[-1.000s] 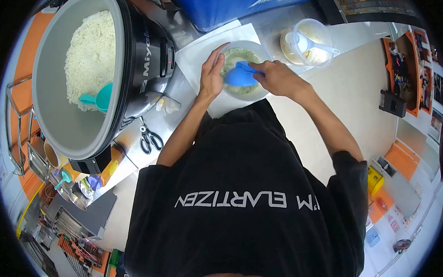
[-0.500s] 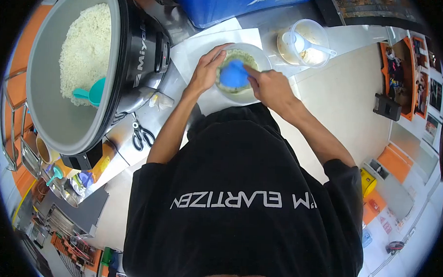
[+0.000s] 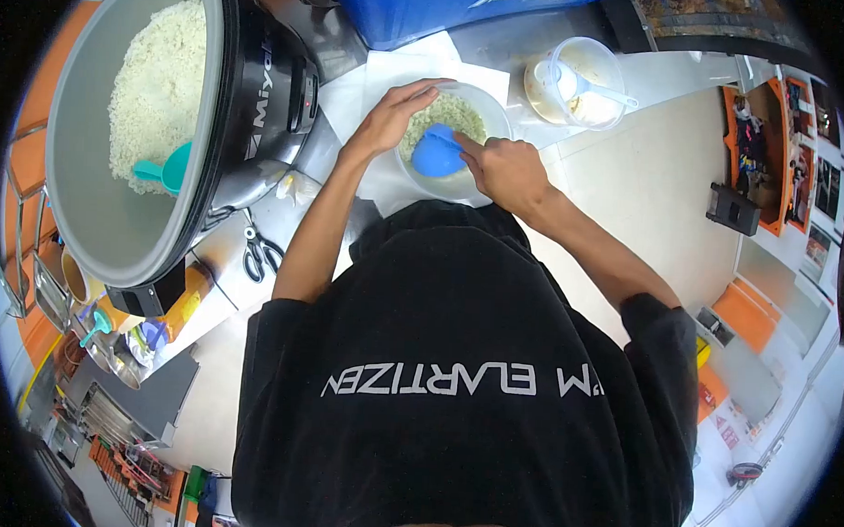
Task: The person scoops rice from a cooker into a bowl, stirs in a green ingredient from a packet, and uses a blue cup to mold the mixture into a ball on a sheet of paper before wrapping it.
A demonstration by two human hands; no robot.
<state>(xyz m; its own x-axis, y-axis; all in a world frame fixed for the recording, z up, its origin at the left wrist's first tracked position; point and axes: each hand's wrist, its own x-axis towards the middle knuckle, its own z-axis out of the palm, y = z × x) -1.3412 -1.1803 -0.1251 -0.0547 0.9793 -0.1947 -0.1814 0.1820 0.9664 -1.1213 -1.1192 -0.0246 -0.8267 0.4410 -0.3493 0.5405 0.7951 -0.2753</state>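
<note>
A pale round bowl [image 3: 497, 127] of greenish seasoned rice [image 3: 464, 112] stands before me. My left hand [image 3: 396, 120] holds the bowl at its left rim, fingers stretched along the outside and thumb near the edge. In my right hand [image 3: 509, 174] is the handle of a blue rice scoop [image 3: 437, 155]. Its rounded head is down in the bowl over the near part of the rice, hiding what lies under it. White paper sheets [image 3: 363, 85] lie around and beneath the bowl on the metal counter.
A big Miyako rice cooker [image 3: 260, 100] full of white rice [image 3: 159, 78] stands at left, with a teal scoop [image 3: 175, 169] inside. Scissors [image 3: 258, 253] lie nearby. At right is a clear tub [image 3: 587, 60] with a white-handled utensil [image 3: 606, 92]. A blue container [image 3: 431, 8] stands behind.
The blue scoop has moved slightly down and left within the bowl and is less blurred. More greenish rice shows behind it. My left hand stays at the rim.
</note>
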